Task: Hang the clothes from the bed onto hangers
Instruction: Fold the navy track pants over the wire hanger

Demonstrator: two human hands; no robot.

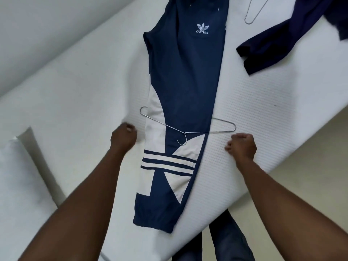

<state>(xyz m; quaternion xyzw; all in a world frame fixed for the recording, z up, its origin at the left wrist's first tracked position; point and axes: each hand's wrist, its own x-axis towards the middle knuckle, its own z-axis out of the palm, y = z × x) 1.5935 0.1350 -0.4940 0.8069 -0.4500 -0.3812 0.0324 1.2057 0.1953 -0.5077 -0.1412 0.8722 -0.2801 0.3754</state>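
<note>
Navy track pants (180,87) with white panels and a white logo lie folded lengthwise down the middle of the white bed (254,102). A silver wire hanger (188,131) lies across them at knee height, hook pointing toward me. My left hand (123,137) hovers just left of the pants beside the hanger's left end, fingers curled and holding nothing; it is a little blurred. My right hand (242,147) sits just below the hanger's right tip with its fingers curled into a fist, also holding nothing.
A second wire hanger (253,12) lies at the far end of the bed. A dark navy garment (282,38) is spread at the top right. A white pillow (20,176) lies at the left. My jeans-clad legs (227,240) stand at the bed's near edge.
</note>
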